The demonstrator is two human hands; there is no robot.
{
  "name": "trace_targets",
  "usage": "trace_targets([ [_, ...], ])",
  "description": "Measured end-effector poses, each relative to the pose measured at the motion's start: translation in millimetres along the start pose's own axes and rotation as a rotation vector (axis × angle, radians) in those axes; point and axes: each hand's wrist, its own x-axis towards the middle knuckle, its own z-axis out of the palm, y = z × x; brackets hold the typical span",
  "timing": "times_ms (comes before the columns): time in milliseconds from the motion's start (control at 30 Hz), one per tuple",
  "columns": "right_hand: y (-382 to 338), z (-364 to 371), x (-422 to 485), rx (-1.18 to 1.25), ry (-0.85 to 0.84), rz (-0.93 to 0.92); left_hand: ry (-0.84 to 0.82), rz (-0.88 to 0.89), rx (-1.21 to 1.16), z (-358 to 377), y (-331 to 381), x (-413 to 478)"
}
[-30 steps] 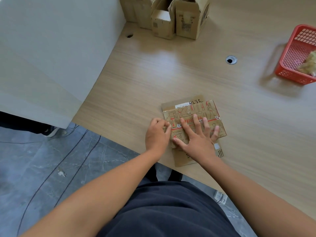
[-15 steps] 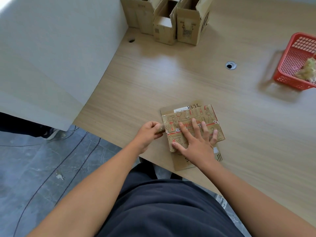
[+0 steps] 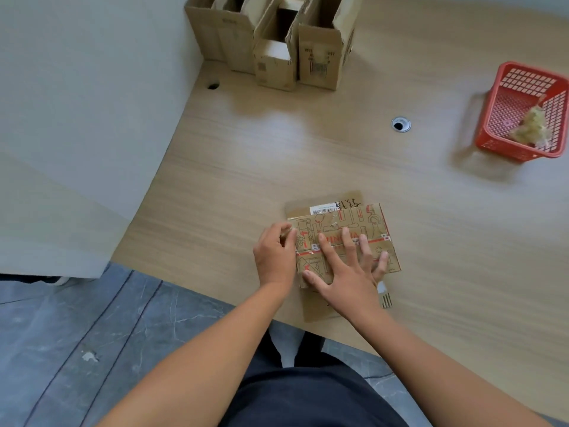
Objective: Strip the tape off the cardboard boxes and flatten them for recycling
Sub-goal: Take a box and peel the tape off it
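Note:
A flattened cardboard box (image 3: pixel 366 224) with red and brown printed drawings lies near the front edge of the wooden table (image 3: pixel 338 155), on top of another flat piece of cardboard. My right hand (image 3: pixel 348 269) presses on it with fingers spread straight. At the box's left edge, my left hand (image 3: pixel 275 255) has its fingers curled and pinches a small bit of tape (image 3: pixel 285 235). Several upright open cardboard boxes (image 3: pixel 320 53) stand at the back of the table.
A red plastic basket (image 3: pixel 508 118) holding crumpled tape sits at the right. A round cable hole (image 3: pixel 401 124) is in the middle of the table. A grey partition (image 3: pixel 77 103) borders the table's left side. The floor lies below the near edge.
My left hand moved from the box's left side outward, then came back to its upper left corner with tape pinched in its fingers. My right hand stayed pressed on the box.

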Motion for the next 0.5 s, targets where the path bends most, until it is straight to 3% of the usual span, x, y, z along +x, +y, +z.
trace_targets([
  [133,-13.4,0.8,9.5,0.019,0.027,0.06,0.021,0.147,0.051,3.8,2.9,13.6],
  [233,-16.0,2.1,10.7,0.005,0.047,0.077,-0.122,0.304,0.075,-2.8,-6.9,19.0],
  [400,-16.4,3.0,11.6,0.004,0.054,0.094,-0.668,0.114,-0.235,-33.6,-27.3,30.9],
  [433,-17.0,2.8,11.7,0.002,0.052,0.097,-0.733,0.098,-0.247,-37.5,-29.4,32.5],
  [500,-17.2,2.3,11.1,0.001,0.042,0.102,-0.649,0.038,-0.291,-40.0,-30.4,36.4],
])
